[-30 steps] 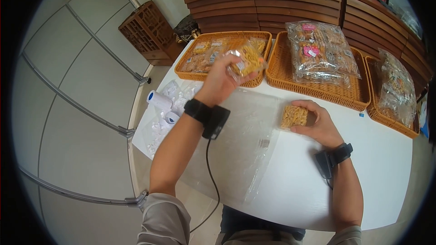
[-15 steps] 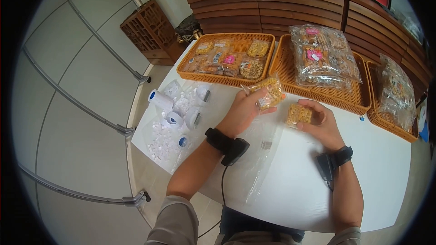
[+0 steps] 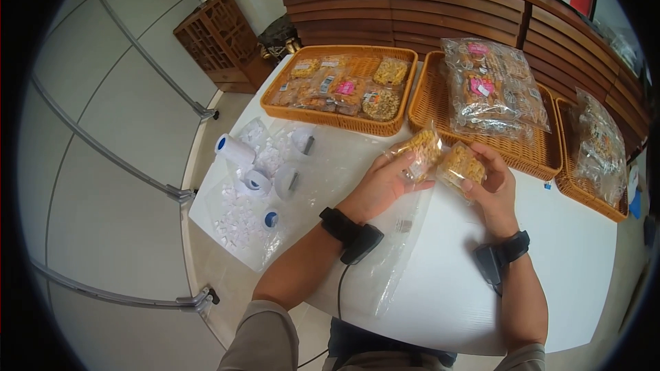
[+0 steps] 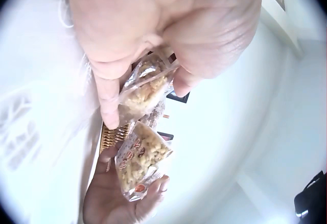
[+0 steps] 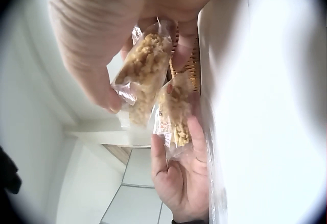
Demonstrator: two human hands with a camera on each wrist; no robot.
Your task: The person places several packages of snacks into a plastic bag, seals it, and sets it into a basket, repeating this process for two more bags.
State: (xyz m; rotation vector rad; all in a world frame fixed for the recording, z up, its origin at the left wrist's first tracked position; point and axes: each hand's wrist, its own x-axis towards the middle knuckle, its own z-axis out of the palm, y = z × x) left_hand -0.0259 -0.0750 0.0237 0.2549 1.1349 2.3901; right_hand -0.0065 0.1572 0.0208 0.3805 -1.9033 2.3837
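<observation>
In the head view my left hand (image 3: 380, 189) pinches a clear-wrapped packet of yellow snack (image 3: 422, 151) between thumb and fingers. My right hand (image 3: 496, 189) grips a second wrapped snack (image 3: 462, 167) just to its right, thumb in front. Both packets hang tilted above the white table, their edges close together. In the left wrist view the left packet (image 4: 145, 91) is between thumb and fingers, with the other packet (image 4: 140, 157) beyond. The right wrist view has the right packet (image 5: 145, 63) held near and the left one (image 5: 175, 111) behind it.
Wicker baskets (image 3: 330, 121) of wrapped snacks line the table's back edge, a larger one (image 3: 489, 154) holding big bags (image 3: 481, 89). White rolls (image 3: 235, 150) and paper scraps (image 3: 237, 223) lie at the left. A clear plastic sheet (image 3: 357, 261) covers the table's middle.
My left hand has come from over the left basket, down and right with its packet, to beside the right hand. The right hand's packet is now tilted and raised toward it.
</observation>
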